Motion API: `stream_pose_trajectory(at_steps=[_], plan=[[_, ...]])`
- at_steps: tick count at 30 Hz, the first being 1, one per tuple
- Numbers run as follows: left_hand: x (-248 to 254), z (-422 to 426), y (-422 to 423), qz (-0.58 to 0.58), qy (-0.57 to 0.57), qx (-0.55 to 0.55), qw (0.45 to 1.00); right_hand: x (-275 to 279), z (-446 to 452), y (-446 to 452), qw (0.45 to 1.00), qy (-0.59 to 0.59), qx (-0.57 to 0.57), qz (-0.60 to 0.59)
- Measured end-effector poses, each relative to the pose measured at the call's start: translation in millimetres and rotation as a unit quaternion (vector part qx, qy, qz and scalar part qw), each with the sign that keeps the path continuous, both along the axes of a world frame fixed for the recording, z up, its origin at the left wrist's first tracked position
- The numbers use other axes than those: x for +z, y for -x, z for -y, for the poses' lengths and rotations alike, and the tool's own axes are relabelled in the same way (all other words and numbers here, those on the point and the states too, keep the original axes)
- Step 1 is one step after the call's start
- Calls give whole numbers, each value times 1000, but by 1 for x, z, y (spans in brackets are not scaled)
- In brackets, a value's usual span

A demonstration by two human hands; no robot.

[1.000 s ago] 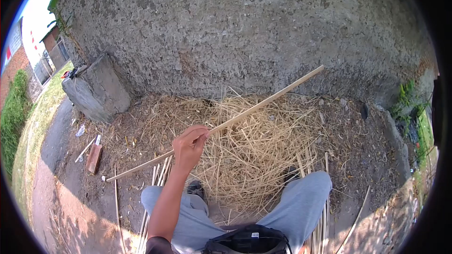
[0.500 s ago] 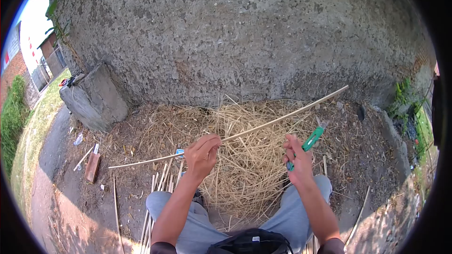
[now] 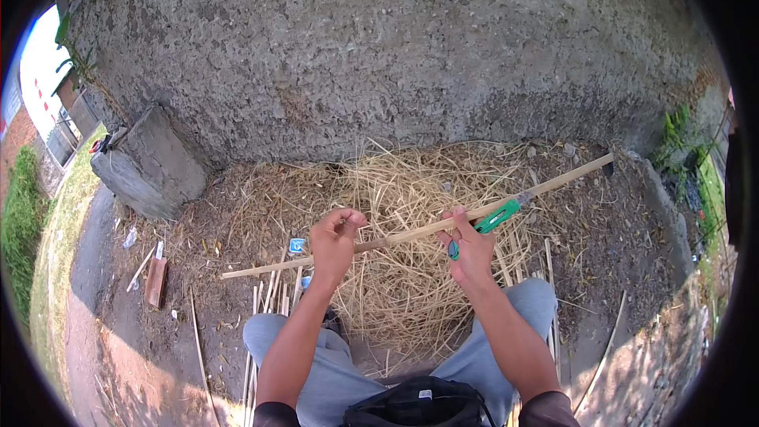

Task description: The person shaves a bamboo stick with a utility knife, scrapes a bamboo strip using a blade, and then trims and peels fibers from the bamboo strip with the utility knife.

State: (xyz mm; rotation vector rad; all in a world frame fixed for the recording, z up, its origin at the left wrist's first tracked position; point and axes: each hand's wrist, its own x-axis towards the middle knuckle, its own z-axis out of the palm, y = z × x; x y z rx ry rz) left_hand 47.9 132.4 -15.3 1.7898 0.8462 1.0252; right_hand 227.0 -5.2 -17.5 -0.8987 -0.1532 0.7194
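Observation:
A long pale bamboo strip (image 3: 419,232) slants across the view, rising from lower left to upper right. My right hand (image 3: 468,249) grips its middle together with a green utility knife (image 3: 498,216). The knife lies along the strip, pointing up and right, with its blade end near the strip. My left hand (image 3: 332,241) is over the strip's left part, fingers loosely curled and tips raised off it. The strip passes behind that hand; whether the palm touches it is hidden.
Bamboo shavings (image 3: 403,300) are heaped between my knees. More strips lie beside both legs. A wood-handled blade (image 3: 156,281) rests on the ground at left, near a concrete block (image 3: 150,166). A rough wall (image 3: 379,63) rises ahead. A black bag (image 3: 419,405) sits at my lap.
The strip has turned over or been exchanged, now looking wider, and sits further right. My right hand has moved left and taken hold of it; my left hand's fingers have loosened from it.

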Motion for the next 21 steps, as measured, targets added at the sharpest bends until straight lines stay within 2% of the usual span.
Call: stream_pose_trajectory(at_steps=[1, 2, 3, 5, 6, 8, 9, 11, 15, 17, 21], plan=[[6, -1, -1, 8, -28, 40, 999, -2, 1, -5, 1000, 11, -3, -5], [15, 3, 2, -100, -140, 85, 981, -4, 2, -8, 1000, 10, 4, -2], [15, 4, -1, -101, -142, 82, 981, -7, 4, -8, 1000, 9, 1, -4], [16, 11, -11, -117, -397, 115, 903, 1, 7, -4, 999, 18, -23, -13], [15, 17, -14, -117, -397, 112, 903, 1, 8, -2, 999, 18, -26, -15], [19, 33, -15, -130, -404, -46, 904, -1, 8, 0, 999, 18, -26, -11], [15, 38, -18, -130, -404, -46, 904, -2, 7, 2, 999, 19, -26, -11], [4, 46, -23, -114, -368, -118, 915, -4, 6, 4, 999, 18, -37, -22], [-17, 44, -26, -100, -279, -98, 950, -7, 5, 3, 1000, 24, 3, -8], [-20, 37, -27, -14, -218, -121, 968, -6, 3, 4, 1000, 26, 13, -3], [-14, 45, -24, -33, -235, -86, 968, 0, 1, 10, 1000, 10, 25, -12]])
